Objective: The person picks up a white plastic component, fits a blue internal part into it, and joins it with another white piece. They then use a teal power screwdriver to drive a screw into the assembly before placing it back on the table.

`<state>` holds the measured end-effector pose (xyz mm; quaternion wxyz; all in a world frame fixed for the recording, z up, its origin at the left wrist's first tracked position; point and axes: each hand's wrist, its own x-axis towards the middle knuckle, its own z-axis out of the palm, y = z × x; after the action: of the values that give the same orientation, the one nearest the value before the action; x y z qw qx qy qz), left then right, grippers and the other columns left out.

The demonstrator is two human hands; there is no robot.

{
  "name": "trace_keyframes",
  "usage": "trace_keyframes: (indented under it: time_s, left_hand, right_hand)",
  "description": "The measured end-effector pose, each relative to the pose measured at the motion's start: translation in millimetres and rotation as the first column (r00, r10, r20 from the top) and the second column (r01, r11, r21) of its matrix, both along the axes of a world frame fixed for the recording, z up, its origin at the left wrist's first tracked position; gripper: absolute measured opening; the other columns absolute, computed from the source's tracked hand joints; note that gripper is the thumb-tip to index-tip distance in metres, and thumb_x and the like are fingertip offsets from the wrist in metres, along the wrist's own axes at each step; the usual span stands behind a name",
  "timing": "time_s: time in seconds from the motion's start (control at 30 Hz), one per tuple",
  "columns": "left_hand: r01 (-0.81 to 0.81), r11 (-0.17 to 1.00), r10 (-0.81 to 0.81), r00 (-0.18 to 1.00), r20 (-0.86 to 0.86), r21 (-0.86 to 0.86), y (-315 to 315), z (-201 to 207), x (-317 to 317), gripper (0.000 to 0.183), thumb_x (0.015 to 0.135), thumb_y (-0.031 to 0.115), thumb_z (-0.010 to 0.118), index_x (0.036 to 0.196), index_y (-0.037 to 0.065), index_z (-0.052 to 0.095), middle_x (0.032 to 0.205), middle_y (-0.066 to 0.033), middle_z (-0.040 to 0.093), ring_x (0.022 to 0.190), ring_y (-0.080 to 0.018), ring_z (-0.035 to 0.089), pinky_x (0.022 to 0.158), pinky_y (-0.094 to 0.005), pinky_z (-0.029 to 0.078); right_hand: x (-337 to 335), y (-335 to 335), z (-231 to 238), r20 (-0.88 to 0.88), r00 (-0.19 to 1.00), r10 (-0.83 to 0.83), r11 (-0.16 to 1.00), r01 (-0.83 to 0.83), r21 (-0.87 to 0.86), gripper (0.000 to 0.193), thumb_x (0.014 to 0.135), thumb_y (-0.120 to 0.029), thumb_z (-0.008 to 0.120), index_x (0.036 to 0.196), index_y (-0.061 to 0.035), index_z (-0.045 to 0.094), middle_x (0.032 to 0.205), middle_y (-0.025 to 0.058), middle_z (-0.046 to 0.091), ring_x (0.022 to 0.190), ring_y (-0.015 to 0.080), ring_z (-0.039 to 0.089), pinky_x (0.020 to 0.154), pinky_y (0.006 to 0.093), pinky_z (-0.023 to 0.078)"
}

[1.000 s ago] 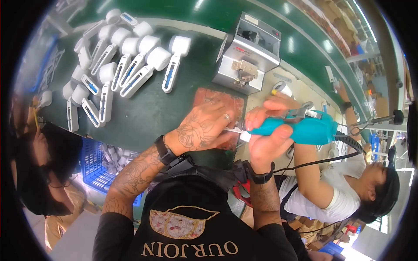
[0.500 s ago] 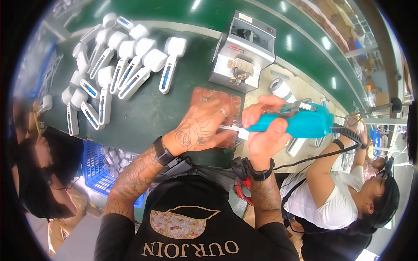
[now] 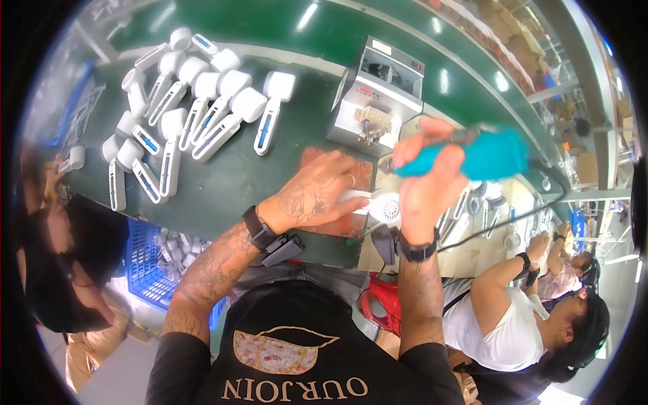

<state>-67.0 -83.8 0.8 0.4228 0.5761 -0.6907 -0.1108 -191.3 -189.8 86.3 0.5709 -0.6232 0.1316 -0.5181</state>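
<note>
My left hand is closed on the handle of a white handheld device with a round, slotted head. The device lies over the right edge of a red-brown pad, its slotted face upward. My right hand is wrapped round a teal electric screwdriver, raised above and to the right of the device's head and apart from it. The screwdriver is blurred, with its nose pointing left. Behind the pad stands a grey screw feeder.
Several similar white devices with blue strips lie on the green bench at left. A blue crate of small parts sits below the bench edge. A dark cable trails at right. Co-workers sit at left and right.
My right hand has lifted the screwdriver up and rightward, off the device. The device's round slotted head now shows, while my left hand keeps hold of its handle.
</note>
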Motion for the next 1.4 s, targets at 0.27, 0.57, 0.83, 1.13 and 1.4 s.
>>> trace_keyframes:
  time_s: [0.27, 0.57, 0.83, 1.13, 1.4]
  left_hand:
    - [0.027, 0.999, -0.024, 0.994, 0.102, -0.023, 8.2, 3.0, 5.1, 0.058, 0.087, 0.038, 0.072, 0.131, 0.004, 0.058, 0.115, -0.0117, 0.061, 0.109, -0.0308, 0.055, 0.099, -0.0423, 0.045]
    - [0.005, 1.0, -0.004, 0.997, 0.078, -0.01, 6.3, 1.8, 5.5, 0.056, 0.085, 0.034, 0.073, 0.131, 0.005, 0.06, 0.112, -0.0106, 0.061, 0.105, -0.0305, 0.056, 0.094, -0.0411, 0.046]
    - [-0.006, 0.999, 0.008, 0.998, 0.061, -0.041, 2.2, -0.6, 5.0, 0.057, 0.084, 0.033, 0.074, 0.131, 0.005, 0.06, 0.11, -0.0105, 0.061, 0.102, -0.0304, 0.056, 0.093, -0.042, 0.046]
    - [-0.036, 0.999, 0.036, 0.999, 0.04, 0.003, 4.3, -2.0, 0.8, 0.041, 0.083, 0.036, 0.077, 0.113, 0.009, 0.069, 0.111, -0.0079, 0.063, 0.104, -0.0316, 0.058, 0.092, -0.0428, 0.049]
    - [-0.038, 0.998, 0.041, 0.996, 0.076, -0.041, 1.3, -2.4, -0.3, 0.04, 0.084, 0.034, 0.075, 0.114, 0.008, 0.068, 0.114, -0.0094, 0.062, 0.104, -0.0318, 0.057, 0.093, -0.0433, 0.047]
  right_hand:
    - [46.5, -43.6, -10.9, -0.174, 0.971, -0.161, 0.979, 0.135, -0.153, 0.036, 0.106, -0.032, 0.05, 0.108, 0.0026, 0.06, 0.07, 0.0057, 0.059, 0.062, 0.0159, 0.059, 0.058, 0.0287, 0.046]
    - [41.1, -31.0, -21.2, -0.239, 0.969, -0.07, 0.998, 0.067, -0.022, 0.033, 0.106, -0.032, 0.052, 0.105, 0.0002, 0.057, 0.07, 0.0062, 0.058, 0.062, 0.016, 0.058, 0.058, 0.0301, 0.048]
    - [-10.3, 1.8, -16.7, -0.202, 0.979, -0.035, 0.995, 0.054, 0.088, 0.047, 0.103, -0.043, 0.054, 0.111, 0.0037, 0.055, 0.072, 0.0075, 0.055, 0.062, 0.0182, 0.055, 0.058, 0.0324, 0.046]
    - [-16.5, 5.2, -29.1, -0.165, 0.986, -0.013, 0.998, 0.022, 0.053, 0.05, 0.103, -0.044, 0.054, 0.111, 0.0047, 0.054, 0.071, 0.0081, 0.055, 0.062, 0.0197, 0.055, 0.059, 0.0331, 0.046]
    - [-13.9, 1.5, -41.8, -0.137, 0.99, 0.018, 0.994, -0.003, 0.109, 0.034, 0.105, -0.033, 0.052, 0.098, 0.0004, 0.051, 0.071, 0.0093, 0.054, 0.063, 0.0204, 0.055, 0.059, 0.0337, 0.046]
